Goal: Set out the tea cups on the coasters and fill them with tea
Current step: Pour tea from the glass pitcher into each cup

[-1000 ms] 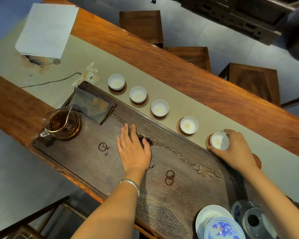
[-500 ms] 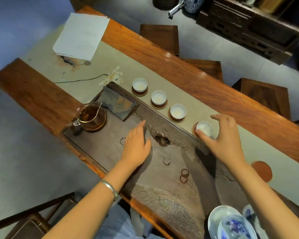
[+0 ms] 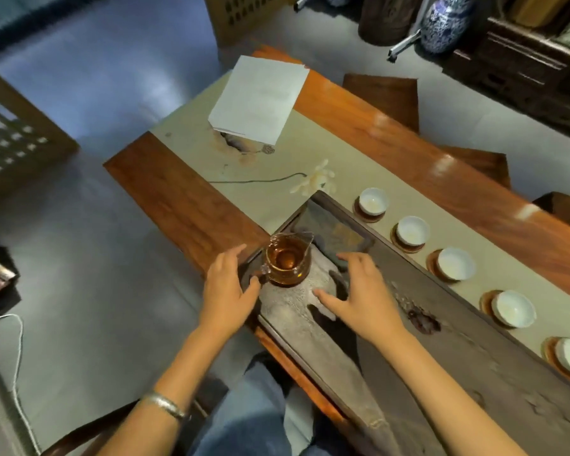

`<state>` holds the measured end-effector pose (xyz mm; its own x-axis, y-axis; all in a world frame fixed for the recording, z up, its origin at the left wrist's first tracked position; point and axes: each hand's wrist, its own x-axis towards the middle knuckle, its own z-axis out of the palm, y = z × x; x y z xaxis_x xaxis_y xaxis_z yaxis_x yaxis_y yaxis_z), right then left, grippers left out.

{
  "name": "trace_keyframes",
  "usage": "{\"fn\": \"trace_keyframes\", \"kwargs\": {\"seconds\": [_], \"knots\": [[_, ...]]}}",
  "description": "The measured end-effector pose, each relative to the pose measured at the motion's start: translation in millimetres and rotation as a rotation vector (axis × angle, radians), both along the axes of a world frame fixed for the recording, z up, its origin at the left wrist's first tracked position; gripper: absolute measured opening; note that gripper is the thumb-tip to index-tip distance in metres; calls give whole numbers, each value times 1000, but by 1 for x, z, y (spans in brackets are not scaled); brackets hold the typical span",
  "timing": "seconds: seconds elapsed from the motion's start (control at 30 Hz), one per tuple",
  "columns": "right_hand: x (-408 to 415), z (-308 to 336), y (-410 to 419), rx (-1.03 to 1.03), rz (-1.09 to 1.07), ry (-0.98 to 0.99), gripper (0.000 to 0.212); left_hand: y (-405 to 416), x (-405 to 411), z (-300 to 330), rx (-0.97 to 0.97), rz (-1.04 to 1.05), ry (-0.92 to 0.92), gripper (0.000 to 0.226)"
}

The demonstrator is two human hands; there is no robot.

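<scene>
From the head camera, a long reddish-brown wooden counter (image 3: 408, 133) carries a pale beige cloth runner (image 3: 277, 159), and on the runner lies a dark carved wooden tea tray (image 3: 474, 373) that runs toward the lower right. At the tray's far-left corner stands a clear glass pitcher of amber tea (image 3: 287, 260), upright, its handle pointing toward the person and its spout toward a dark folded cloth (image 3: 333, 232) just beyond it. The left hand (image 3: 226, 291) hovers just left of the pitcher with fingers spread and relaxed, the thumb close to the handle; whether it touches the glass cannot be told. The right hand (image 3: 356, 291) is on the other side of the pitcher, also spread wide and gripping nothing, its fingertips over the tray near the cloth. The two hands are apart, with the pitcher between them. Along the runner beside the tray's far edge, five small white porcelain tea cups (image 3: 454, 264) stand in a row, each on a round brown wooden coaster (image 3: 433, 263), and all look pale inside, with no dark tea visible. A white sheet of paper (image 3: 260, 98) lies at the counter's far-left end, and a silver bracelet (image 3: 163, 403) circles the left wrist.
</scene>
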<state>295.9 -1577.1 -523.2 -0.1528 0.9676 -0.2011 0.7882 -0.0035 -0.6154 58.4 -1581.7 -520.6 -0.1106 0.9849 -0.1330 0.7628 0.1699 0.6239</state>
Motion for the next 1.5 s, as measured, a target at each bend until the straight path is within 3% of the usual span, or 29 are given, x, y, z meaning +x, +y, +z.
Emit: {"fn": "trace_keyframes", "kwargs": {"seconds": [0.1, 0.23, 0.57, 0.93, 1.1, 1.5], "knots": [[-28, -9, 11, -48, -16, 36, 84, 11, -21, -7, -77, -95, -60, 56], [-50, -22, 22, -84, -26, 83, 91, 21, -35, -12, -255, -222, -257, 33], [-65, -38, 25, -68, -94, 41, 98, 33, -24, -22, -406, -175, -530, 14], [-68, -37, 33, -61, -65, 28, 99, 29, 1, -24, -356, -155, -480, 20], [-52, -26, 35, -42, -109, 125, 102, 41, 13, -9, -360, -97, -578, 18], [-18, 7, 75, 190, -333, 283, 86, 110, 55, 41, -216, -326, -709, 19]]}}
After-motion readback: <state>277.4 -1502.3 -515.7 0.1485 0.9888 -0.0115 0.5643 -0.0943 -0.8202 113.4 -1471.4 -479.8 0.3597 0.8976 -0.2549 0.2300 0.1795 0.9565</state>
